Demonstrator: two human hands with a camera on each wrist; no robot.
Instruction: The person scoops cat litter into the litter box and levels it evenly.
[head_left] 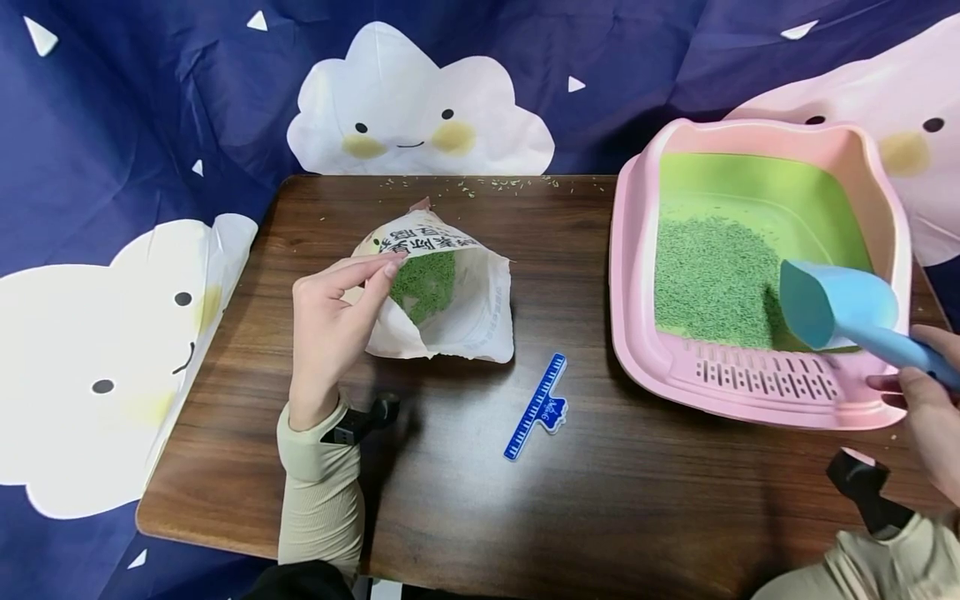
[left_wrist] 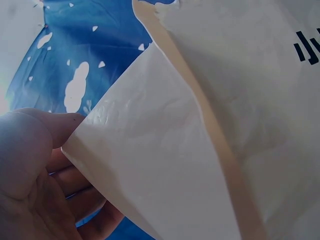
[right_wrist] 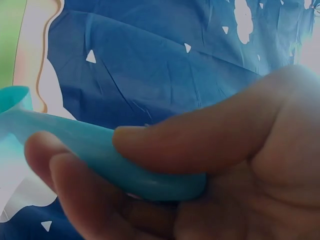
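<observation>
My left hand [head_left: 337, 308] pinches the edge of a white paper bag [head_left: 480, 321] between thumb and fingers; the left wrist view shows the bag's corner [left_wrist: 135, 145] in that pinch. Green litter pellets [head_left: 427, 283] lie inside the bag's open mouth, which faces me. At the right, my right hand [head_left: 926, 400] grips the handle of a blue litter scoop [head_left: 862, 304]. The scoop's bowl is tilted over the near right part of a pink litter box [head_left: 626, 275]. Green pellets [head_left: 712, 275] cover the left and middle of the box floor. In the right wrist view, thumb and fingers wrap the scoop handle [right_wrist: 95, 140].
A blue and white ruler-shaped bag clip [head_left: 536, 408] lies on the brown wooden table [head_left: 465, 500] between bag and box. Stray pellets [head_left: 472, 185] are scattered along the table's back edge. A dark blue cloth [head_left: 187, 108] with cloud faces hangs behind.
</observation>
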